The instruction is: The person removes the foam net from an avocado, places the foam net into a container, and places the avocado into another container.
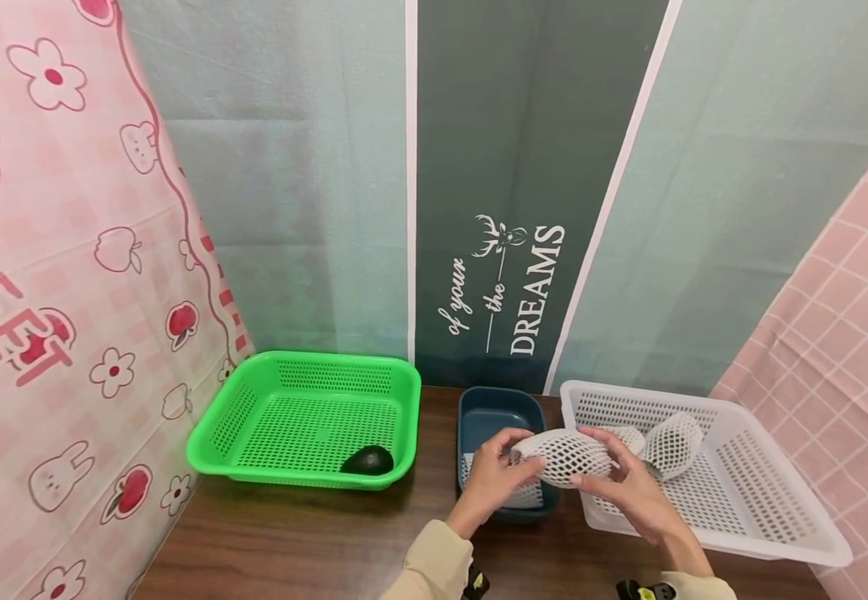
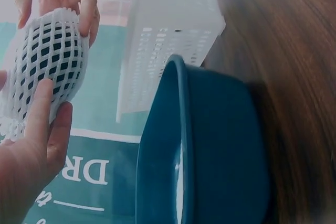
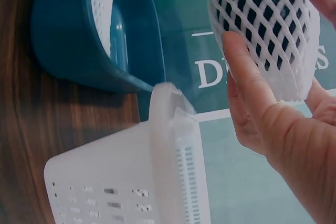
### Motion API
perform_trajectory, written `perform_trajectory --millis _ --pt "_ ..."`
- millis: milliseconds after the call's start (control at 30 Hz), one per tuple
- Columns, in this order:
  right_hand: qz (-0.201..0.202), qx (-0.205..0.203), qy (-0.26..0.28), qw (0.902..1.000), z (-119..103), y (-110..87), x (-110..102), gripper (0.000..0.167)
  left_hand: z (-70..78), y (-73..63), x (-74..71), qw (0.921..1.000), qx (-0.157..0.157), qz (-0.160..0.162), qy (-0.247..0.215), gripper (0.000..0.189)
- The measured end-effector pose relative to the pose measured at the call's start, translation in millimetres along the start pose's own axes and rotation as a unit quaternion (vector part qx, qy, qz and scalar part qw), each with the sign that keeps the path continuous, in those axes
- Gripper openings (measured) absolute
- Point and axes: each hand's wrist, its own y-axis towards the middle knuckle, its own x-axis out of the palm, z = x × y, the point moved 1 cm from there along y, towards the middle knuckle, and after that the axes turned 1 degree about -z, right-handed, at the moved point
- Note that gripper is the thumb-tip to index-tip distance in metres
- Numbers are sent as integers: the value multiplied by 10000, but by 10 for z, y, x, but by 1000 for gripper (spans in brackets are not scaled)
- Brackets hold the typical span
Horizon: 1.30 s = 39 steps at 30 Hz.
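Observation:
Both hands hold a dark fruit in a white foam net (image 1: 569,457), likely an avocado, over the small blue bin (image 1: 499,392). My left hand (image 1: 495,475) grips its left end with thumb and fingers, and my right hand (image 1: 632,483) grips the right end. Through the net's diamond holes the dark skin shows in both wrist views, where the foam net (image 2: 50,61) wraps the fruit closely. Below the hands, white foam netting (image 1: 525,498) lies in the blue bin. A bare dark avocado (image 1: 368,460) rests in the front right corner of the green basket (image 1: 302,481).
On the right stands a white basket (image 1: 779,546) with a foam-netted fruit (image 1: 672,446) and more white netting (image 1: 629,437) beside it, partly behind the right hand. The wooden table (image 1: 313,533) runs in front, and printed cloths (image 1: 313,167) hang behind and at the sides.

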Motion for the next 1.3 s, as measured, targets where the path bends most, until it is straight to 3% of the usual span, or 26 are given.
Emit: perform_trajectory --millis 267,400,867,1300 --pt "-472 -764 438 9950 -50 7 86 58 111 -33 -182 9981 -151 -194 -566 34" --pt "-586 -877 597 9926 -66 25 148 56 173 -53 -270 9977 -210 -188 -622 36" --pt "-211 -633 617 9959 -171 31 421 56 307 -171 -493 9973 -115 -146 -717 40" --pt "-263 -584 916 9937 -140 26 551 56 327 -260 -634 9973 -29 -301 -674 45"
